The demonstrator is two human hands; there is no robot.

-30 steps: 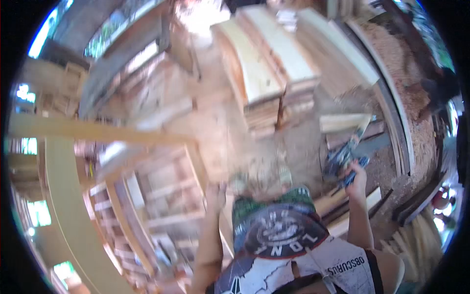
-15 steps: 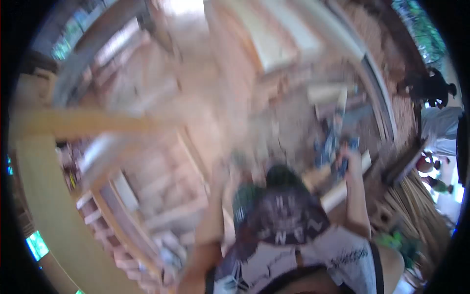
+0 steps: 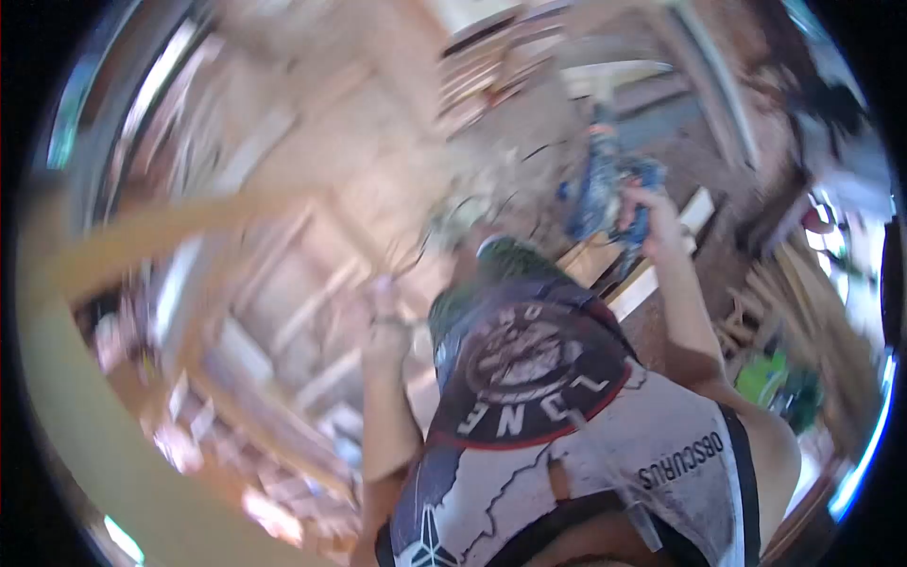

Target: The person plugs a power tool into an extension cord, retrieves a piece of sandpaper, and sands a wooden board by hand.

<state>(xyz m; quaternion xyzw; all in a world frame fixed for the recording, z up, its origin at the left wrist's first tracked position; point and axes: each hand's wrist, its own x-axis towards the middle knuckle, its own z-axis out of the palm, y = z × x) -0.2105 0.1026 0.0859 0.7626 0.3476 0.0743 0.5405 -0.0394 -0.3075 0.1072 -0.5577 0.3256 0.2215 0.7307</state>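
Fingers of my right hand (image 3: 650, 219) are wrapped round the handle of a blue power tool (image 3: 597, 180), which hangs out to the right of my legs. My left hand (image 3: 383, 307) is low on the left, beside my shorts and near a wooden frame (image 3: 350, 227). Motion smears its fingers, and a thin dark line, perhaps a cord, shows close to it. What the left hand holds, if anything, cannot be made out.
A long light wooden beam (image 3: 179, 231) crosses the left side. Stacked boards (image 3: 491, 71) lie ahead. Wood strips (image 3: 803, 321) and a green object (image 3: 761, 378) are at the right. Loose cords (image 3: 463, 213) lie around my feet.
The view has swung, so the stacked boards have moved up and partly out of frame. The blue tool, still in my right hand, now appears higher and further left.
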